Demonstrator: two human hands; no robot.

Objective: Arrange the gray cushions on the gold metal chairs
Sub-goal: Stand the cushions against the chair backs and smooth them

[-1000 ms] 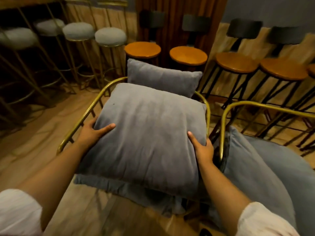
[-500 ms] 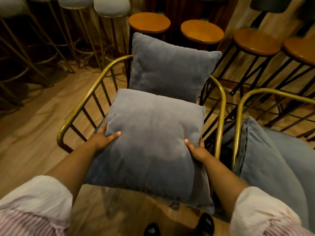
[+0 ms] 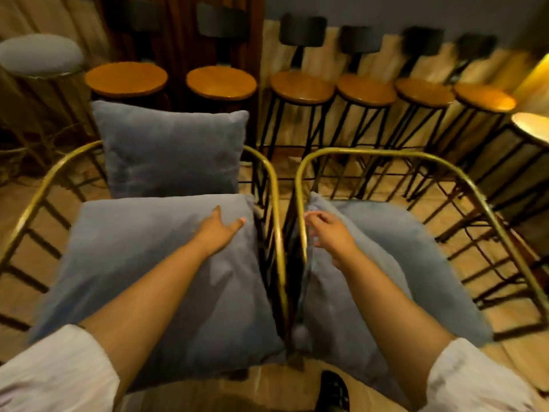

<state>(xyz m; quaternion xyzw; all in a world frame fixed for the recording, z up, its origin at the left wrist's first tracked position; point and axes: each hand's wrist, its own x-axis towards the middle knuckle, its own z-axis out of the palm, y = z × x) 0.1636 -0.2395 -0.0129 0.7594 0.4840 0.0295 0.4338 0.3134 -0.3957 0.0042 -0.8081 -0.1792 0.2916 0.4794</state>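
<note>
Two gold metal chairs stand side by side below me. The left chair (image 3: 38, 188) has a gray cushion (image 3: 169, 150) upright against its back and a second gray seat cushion (image 3: 133, 263) lying flat. My left hand (image 3: 221, 230) rests flat on that seat cushion's far right corner, fingers spread. The right chair (image 3: 463, 182) holds a gray cushion (image 3: 395, 263) on its seat. My right hand (image 3: 329, 233) hovers over this cushion's left edge, fingers loosely curled, holding nothing.
A row of wooden-topped bar stools (image 3: 303, 84) with black legs lines the wall behind the chairs. A gray padded stool (image 3: 40, 55) stands at the far left. A lit round table (image 3: 531, 129) is at the right. Wooden floor lies all around; my shoe (image 3: 332, 391) shows below.
Both hands let go of the seat cushion's sides; it now lies flat on the left chair. My left hand moved to its far right corner, my right hand over to the right chair's cushion.
</note>
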